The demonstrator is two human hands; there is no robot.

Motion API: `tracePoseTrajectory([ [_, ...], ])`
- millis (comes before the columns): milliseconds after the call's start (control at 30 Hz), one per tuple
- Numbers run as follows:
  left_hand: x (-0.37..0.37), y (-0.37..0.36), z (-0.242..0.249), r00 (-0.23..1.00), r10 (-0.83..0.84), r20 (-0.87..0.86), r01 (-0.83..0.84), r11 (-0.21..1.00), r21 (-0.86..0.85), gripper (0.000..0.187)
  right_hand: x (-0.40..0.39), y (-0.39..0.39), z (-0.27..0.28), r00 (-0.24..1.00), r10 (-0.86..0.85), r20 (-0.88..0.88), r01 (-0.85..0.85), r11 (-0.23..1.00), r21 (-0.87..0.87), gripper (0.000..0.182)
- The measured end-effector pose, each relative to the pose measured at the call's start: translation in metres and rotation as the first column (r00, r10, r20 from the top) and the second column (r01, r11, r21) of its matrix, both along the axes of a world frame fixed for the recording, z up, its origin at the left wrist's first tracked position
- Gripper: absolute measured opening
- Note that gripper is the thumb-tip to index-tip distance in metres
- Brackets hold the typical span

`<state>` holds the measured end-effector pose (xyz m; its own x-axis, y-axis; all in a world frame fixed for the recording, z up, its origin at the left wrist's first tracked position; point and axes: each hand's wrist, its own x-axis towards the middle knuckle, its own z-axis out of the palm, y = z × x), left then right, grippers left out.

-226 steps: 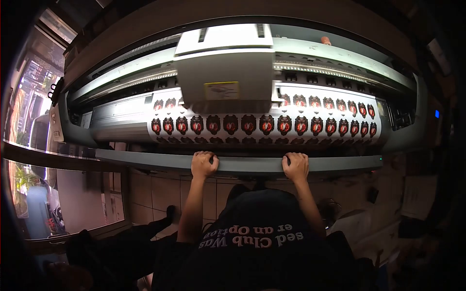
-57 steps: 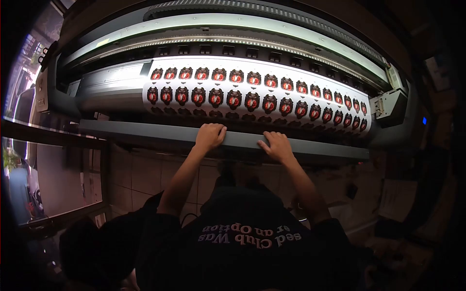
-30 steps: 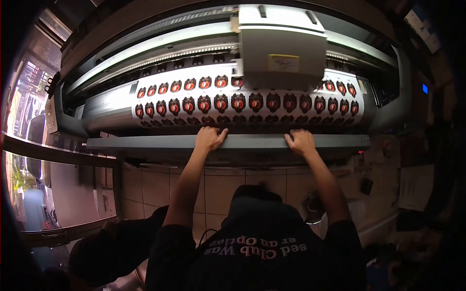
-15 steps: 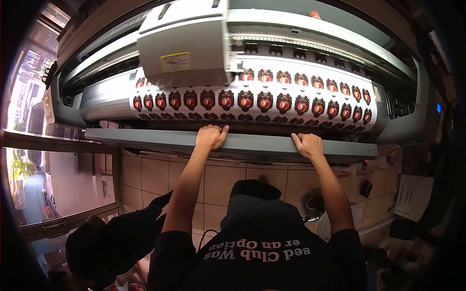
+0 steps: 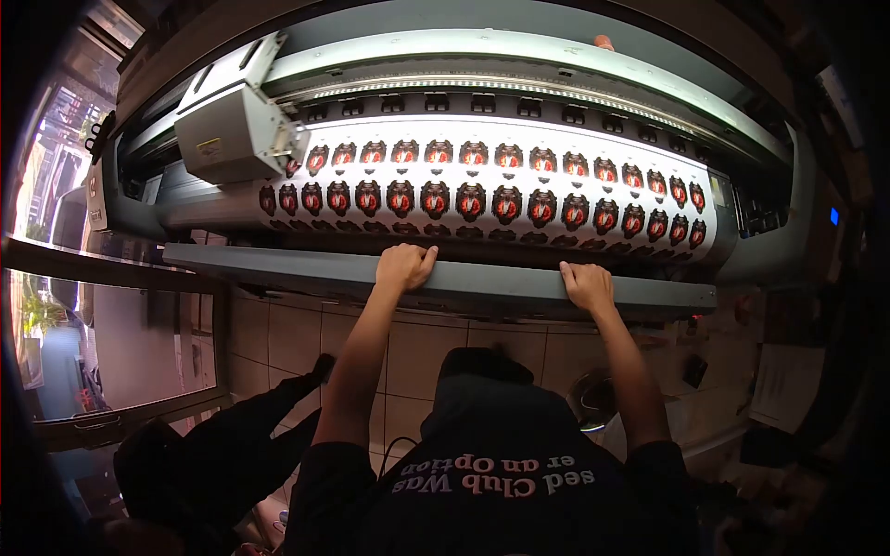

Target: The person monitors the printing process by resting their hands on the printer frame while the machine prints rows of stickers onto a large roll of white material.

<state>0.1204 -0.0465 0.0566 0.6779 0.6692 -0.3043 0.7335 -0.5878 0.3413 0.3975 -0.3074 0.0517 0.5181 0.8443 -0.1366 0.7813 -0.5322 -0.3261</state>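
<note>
A wide-format printer [image 5: 769,246] stretches across the upper part of the head view. Along its front runs a long grey bar [image 5: 501,281]. My left hand [image 5: 406,268] is closed over this bar left of its middle, fingers over the top edge. Farther right, my right hand [image 5: 588,284] grips the same bar. Beyond my hands, a white printed sheet [image 5: 640,145] curves down over the printer bed, bearing rows of black-and-red emblems. The printer's carriage [image 5: 221,134] sits over the sheet's left end. My fingertips are partly hidden behind the bar.
Another person in dark clothes [image 5: 213,463] is at my lower left, legs stretched toward me. A glass door [image 5: 139,343] stands on the left. Tiled floor [image 5: 417,347] lies below the bar, with a round metallic object [image 5: 593,397] near my right arm.
The carriage has travelled left, uncovering more emblems in the upper row. Both hands stay on the bar. At lower left, the other person's legs have shifted.
</note>
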Motion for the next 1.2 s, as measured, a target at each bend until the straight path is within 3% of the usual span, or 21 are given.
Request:
tracePoseTrajectory([
  [667,0.002,-0.003,-0.010,1.000,0.007,0.028,-0.008,0.999,0.033,0.051,0.001,-0.003,0.001,0.998,-0.062,-0.034,0.063,0.998,0.030,0.046],
  [733,-0.003,-0.001,-0.014,0.999,-0.002,0.041,-0.003,0.993,0.120,0.051,-0.001,-0.001,-0.001,0.997,-0.055,-0.054,0.058,0.996,0.065,0.045],
  [1033,-0.004,0.001,-0.019,0.999,-0.048,0.016,0.044,0.982,0.182,0.055,0.002,-0.002,-0.004,0.995,-0.049,-0.088,0.055,0.996,0.067,0.047],
  [1200,0.000,0.000,-0.011,0.999,-0.045,-0.013,0.047,0.989,0.137,0.055,0.000,-0.002,-0.002,0.995,-0.074,-0.065,0.079,0.994,0.070,0.047],
])
